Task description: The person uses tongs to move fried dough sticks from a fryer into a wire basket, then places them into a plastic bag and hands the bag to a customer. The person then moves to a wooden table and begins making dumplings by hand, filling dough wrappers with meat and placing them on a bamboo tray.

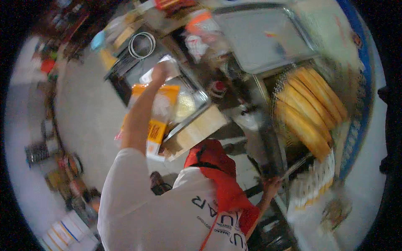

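My left hand (160, 72) reaches over a metal tray (199, 94) and rests at a white, flat item (172, 69), perhaps paper or a bag; blur hides whether its fingers grip it. Under my left forearm lies an orange-and-clear plastic package (169, 94), with a pale yellow round item (185, 106) beside it. Low on the right, my right hand (272, 184) is closed around a thin, long tool (298, 166), possibly tongs. The tool points towards several long golden fried dough sticks (309, 103) on a wire rack (279, 89).
A large metal tray (251, 37) stands at the top. White rings (142, 45) lie at upper left, near a wooden board (198, 128). Below the dough sticks is a row of white packets (314, 185). A blue edge (361, 109) curves along the right.
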Demonstrator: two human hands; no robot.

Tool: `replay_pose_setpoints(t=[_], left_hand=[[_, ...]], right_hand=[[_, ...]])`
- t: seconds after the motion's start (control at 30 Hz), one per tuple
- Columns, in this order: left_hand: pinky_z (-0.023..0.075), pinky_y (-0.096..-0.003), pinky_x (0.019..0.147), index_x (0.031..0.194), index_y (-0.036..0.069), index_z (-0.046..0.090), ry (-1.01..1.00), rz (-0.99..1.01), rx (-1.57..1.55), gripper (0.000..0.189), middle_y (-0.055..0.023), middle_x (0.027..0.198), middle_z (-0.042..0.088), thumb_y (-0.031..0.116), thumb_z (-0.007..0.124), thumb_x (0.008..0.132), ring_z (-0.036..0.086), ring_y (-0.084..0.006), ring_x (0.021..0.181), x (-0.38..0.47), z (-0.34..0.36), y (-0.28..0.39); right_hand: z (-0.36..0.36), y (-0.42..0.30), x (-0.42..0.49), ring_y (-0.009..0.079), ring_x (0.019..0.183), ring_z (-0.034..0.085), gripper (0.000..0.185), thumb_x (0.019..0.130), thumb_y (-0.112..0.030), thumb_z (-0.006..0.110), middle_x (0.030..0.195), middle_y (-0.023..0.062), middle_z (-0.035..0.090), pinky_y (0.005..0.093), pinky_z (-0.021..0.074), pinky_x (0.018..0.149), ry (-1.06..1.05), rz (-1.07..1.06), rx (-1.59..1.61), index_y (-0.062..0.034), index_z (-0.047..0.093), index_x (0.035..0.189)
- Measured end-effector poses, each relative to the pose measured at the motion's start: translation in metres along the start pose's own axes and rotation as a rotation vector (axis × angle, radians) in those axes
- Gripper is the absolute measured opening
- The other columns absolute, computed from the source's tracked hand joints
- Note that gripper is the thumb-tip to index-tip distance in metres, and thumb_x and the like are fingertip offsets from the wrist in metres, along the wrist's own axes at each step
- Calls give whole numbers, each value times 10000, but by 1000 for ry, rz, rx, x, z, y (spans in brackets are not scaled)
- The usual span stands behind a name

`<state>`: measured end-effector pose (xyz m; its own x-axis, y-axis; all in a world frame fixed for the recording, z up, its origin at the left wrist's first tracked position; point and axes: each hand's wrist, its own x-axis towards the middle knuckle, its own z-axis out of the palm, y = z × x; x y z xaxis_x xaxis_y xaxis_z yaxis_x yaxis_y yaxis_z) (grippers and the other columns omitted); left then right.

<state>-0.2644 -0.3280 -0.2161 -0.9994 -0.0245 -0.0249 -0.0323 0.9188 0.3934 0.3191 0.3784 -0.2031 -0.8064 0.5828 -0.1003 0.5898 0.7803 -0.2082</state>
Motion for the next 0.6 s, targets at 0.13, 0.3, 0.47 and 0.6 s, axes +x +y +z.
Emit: replay_pose_setpoints(t=[0.13,0.3,0.47,0.6], left_hand=[[515,-502,869,1108,62,650,29,49,91,371,-191,1040,678,323,668,845,638,-402,996,11,22,-29],[518,-472,818,1013,9,667,44,146,447,358,-200,909,673,340,630,880,632,-374,900,18,30,-50],[506,-479,782,1050,14,651,25,196,44,341,-181,997,660,334,627,934,637,-376,913,25,28,-57],[507,-488,786,1087,47,661,131,344,42,403,-170,1016,658,420,574,963,642,-376,935,34,24,-48]], right_hand=[[17,-22,-22,299,945,554,675,1000,-535,565,1159,147,520,397,442,870,137,-106,-143,-31,419,1425],[17,-94,-23,103,556,478,481,1028,-485,541,642,4,477,302,388,512,167,320,613,-39,527,1208],[-8,-141,-12,179,606,531,456,1032,-467,529,693,67,531,380,438,573,303,201,475,-22,518,1129],[-34,-163,-5,293,740,615,507,1033,-475,514,816,149,616,455,486,691,258,343,462,12,528,1172]])
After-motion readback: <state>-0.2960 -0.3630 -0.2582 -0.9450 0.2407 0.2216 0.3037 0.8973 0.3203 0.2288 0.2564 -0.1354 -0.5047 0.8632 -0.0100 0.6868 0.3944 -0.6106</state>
